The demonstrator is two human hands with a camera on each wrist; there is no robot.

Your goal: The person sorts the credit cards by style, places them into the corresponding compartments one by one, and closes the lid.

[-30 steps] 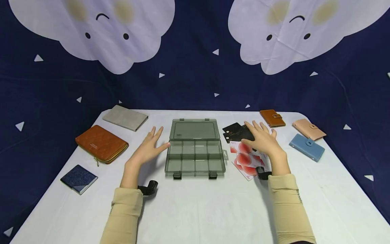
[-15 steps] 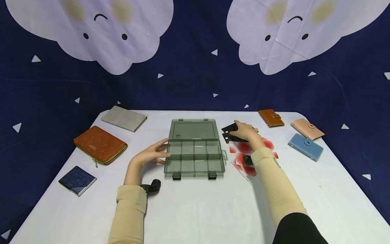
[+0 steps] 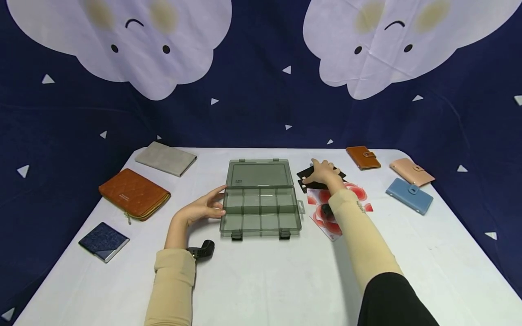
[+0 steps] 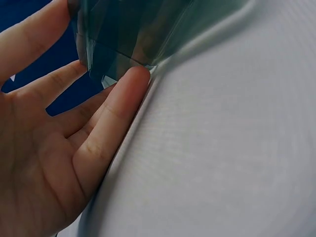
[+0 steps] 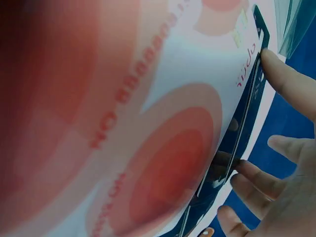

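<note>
A dark translucent box (image 3: 261, 209) with divided compartments lies on the white table, its lid folded back. My left hand (image 3: 200, 208) is at the box's left side, with the thumb (image 4: 133, 81) touching its lower corner and the other fingers behind. Several black cards (image 3: 306, 172) lie right of the lid, partly covered by my right hand (image 3: 324, 174). Its fingers are spread, and the fingertips touch the edges of the black cards (image 5: 242, 121) in the right wrist view. Several red-and-white cards (image 3: 359, 192) lie nearer, partly beneath my right sleeve.
A grey wallet (image 3: 166, 158), a brown zip wallet (image 3: 134, 192) and a dark blue card holder (image 3: 103, 241) lie on the left. On the right are a brown snap card holder (image 3: 360, 157), a pink one (image 3: 409, 170) and a blue one (image 3: 409, 197).
My left hand has moved right to the box's side. My right hand has gone left and down from above the cards onto the black ones. The cards and box look unmoved.
</note>
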